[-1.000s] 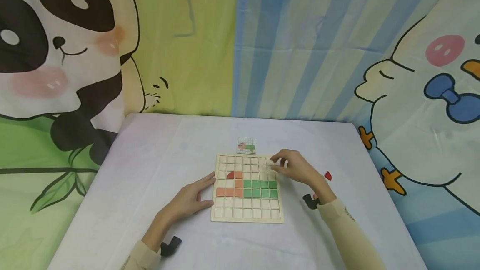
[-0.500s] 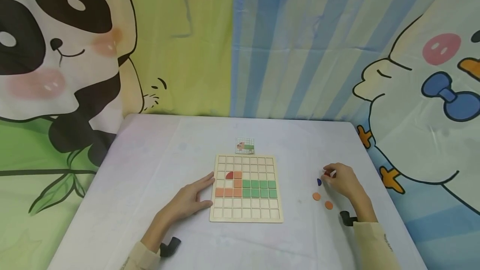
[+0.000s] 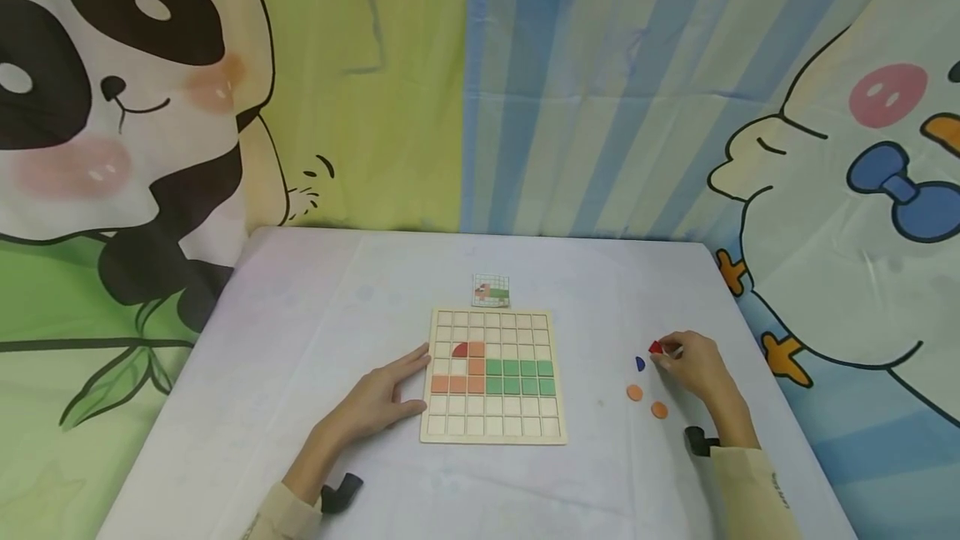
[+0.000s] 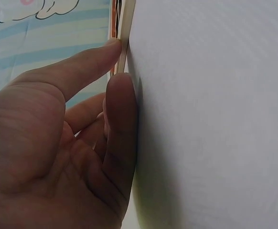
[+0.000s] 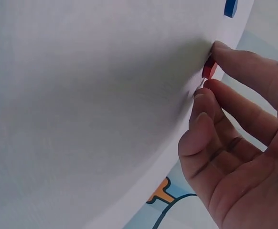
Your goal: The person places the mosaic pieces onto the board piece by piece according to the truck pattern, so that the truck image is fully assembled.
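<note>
A wooden grid board [image 3: 491, 432] lies flat on the table, with a band of green squares [image 3: 520, 378], several orange squares [image 3: 476, 367] and one red quarter-circle piece in its cells. Against the board's left edge rests my left hand [image 3: 372, 397], thumb and fingertips touching the rim; in the left wrist view the hand [image 4: 81, 143] meets the board's thin side. To the right of the board, my right hand [image 3: 693, 363] pinches a second red quarter-circle piece [image 5: 209, 67] between thumb and index finger, close over the table. Its other fingers [image 5: 196, 138] are curled in.
Near the right hand lie a dark blue piece [image 3: 640, 363] and two orange discs [image 3: 634, 392]. Behind the board is a small pattern card [image 3: 491, 291] showing a coloured grid picture. A cartoon-printed curtain [image 3: 360, 107] hangs past the table's far edge.
My right hand has gone from the board's upper right corner to the loose pieces on the right and taken the red quarter-circle piece. My left hand has stayed at the board.
</note>
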The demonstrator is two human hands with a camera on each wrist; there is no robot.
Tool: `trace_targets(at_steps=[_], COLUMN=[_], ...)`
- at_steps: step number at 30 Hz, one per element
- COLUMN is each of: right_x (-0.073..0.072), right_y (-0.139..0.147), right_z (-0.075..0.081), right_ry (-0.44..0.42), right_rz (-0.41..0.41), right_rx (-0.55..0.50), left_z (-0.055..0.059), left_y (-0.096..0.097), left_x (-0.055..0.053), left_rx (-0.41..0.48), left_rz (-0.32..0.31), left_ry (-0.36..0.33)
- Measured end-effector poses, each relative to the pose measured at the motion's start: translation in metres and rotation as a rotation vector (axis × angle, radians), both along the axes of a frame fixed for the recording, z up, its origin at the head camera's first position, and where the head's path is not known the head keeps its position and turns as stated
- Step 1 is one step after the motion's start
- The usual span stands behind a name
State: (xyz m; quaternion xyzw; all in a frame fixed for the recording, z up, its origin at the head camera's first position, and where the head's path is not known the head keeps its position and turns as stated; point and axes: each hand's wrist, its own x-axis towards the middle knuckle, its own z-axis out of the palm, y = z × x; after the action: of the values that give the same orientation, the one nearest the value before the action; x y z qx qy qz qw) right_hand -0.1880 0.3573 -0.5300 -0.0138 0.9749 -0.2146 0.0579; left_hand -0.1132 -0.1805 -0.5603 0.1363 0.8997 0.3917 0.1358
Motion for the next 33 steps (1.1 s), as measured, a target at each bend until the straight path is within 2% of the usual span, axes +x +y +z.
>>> trace_targets(at_steps=[14,20,24,29,33], right_x=[-0.002,-0.004,-0.01,-0.019,-0.024], right_y=[-0.002,-0.008,-0.03,-0.081,-0.132], right_z=[-0.005,0.002,0.012,0.02,0.022], right_ry=[0.015,0.047,0.109,0.201,0.173], right_rz=[-0.048,-0.027,0.057,0.254,0.428], right_rx=[0.015,0.007,-0.032,-0.096,-0.136], left_z=[-0.001,-0.003,-0.003,-0.003,-0.004], left_y=[-0.001,-0.001,-0.001,-0.001,-0.001], left_x=[-0.001,-0.001,0.0,0.0,0.0], left_rx=[0.004,0.004,0.001,0.008,0.009], left_rz=[0.002,0.002,0.002,0.002,0.003], left_ry=[-0.002,0.003,0.004,-0.002,-0.007])
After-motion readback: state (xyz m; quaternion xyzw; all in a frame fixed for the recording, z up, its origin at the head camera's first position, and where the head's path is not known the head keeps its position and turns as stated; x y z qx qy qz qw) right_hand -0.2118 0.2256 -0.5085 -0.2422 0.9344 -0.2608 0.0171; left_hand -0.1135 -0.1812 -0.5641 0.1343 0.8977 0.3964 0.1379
